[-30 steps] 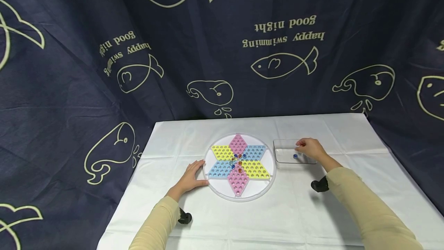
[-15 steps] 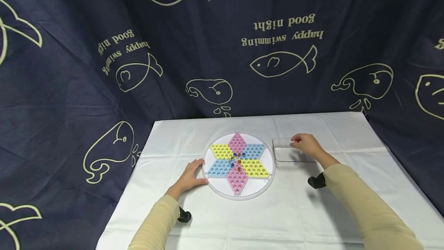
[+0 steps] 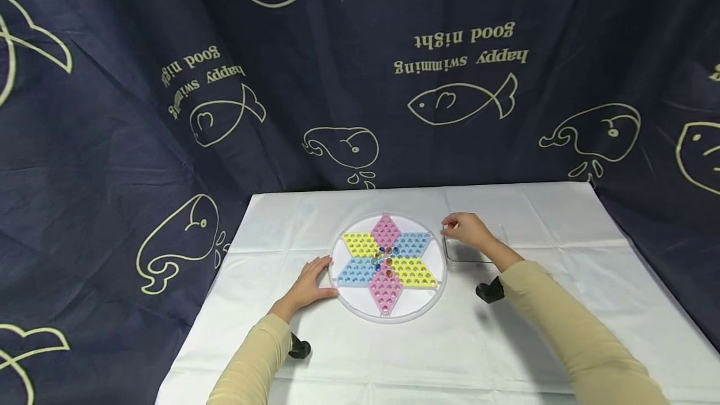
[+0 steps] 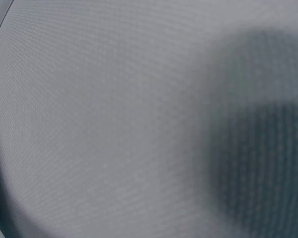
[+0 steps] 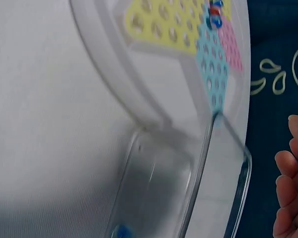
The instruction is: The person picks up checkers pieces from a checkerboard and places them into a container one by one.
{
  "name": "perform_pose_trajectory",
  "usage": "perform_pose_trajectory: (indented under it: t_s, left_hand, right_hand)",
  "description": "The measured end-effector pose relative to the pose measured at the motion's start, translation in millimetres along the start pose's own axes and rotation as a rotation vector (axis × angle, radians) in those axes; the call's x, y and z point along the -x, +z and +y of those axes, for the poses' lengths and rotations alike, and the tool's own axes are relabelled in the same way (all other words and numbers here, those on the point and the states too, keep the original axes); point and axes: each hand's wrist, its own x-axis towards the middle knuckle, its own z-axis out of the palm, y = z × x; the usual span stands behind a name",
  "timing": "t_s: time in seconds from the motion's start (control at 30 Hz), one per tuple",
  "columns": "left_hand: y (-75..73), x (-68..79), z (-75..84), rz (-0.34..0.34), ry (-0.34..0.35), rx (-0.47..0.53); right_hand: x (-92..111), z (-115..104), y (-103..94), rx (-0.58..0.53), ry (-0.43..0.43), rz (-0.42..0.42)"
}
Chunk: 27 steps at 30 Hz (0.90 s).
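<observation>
A round white Chinese checkers board (image 3: 419, 300) with a pink, yellow and blue star lies on the table, several glass marbles (image 3: 389, 274) grouped near its centre. My left hand (image 3: 308, 283) rests at the board's left rim, fingers extended and thumb spread. My right hand (image 3: 467, 229) is over the left end of a clear plastic box (image 3: 472, 261), near the board's right side. Its thumb and fingertips meet in a pinch, as around a marble that the fingers hide. In the right wrist view, a blue marble (image 5: 121, 231) sits inside the box.
A white cloth (image 3: 360, 361) covers the table. Behind and at the left hangs a dark blue curtain (image 3: 337, 80) with fish and whale drawings. The box stands close to the board's right rim. The left wrist view shows mostly blurred white cloth.
My right hand has moved left across the box toward the board, fingertips pinched throughout. My left hand stays at the board's left rim, and the marbles on the board look unchanged.
</observation>
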Motion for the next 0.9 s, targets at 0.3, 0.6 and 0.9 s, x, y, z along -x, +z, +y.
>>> perform_pose_trajectory:
  t_s: [0.3,0.6,0.9]
  left_hand:
    - [-0.3,-0.5,0.2,-0.005,-0.01,-0.003]
    - [-0.8,0.3,1.2,-0.01,-0.01,0.0]
    - [-0.5,-0.3,-1.0,-0.006,0.011,-0.003]
  right_hand:
    - [-3.2,-26.8,28.5,-0.008,-0.111,-0.049]
    - [-2.1,-40.0,56.4,0.062,-0.141,-0.143]
    - [4.2,-43.2,73.2,0.041,-0.142,-0.188]
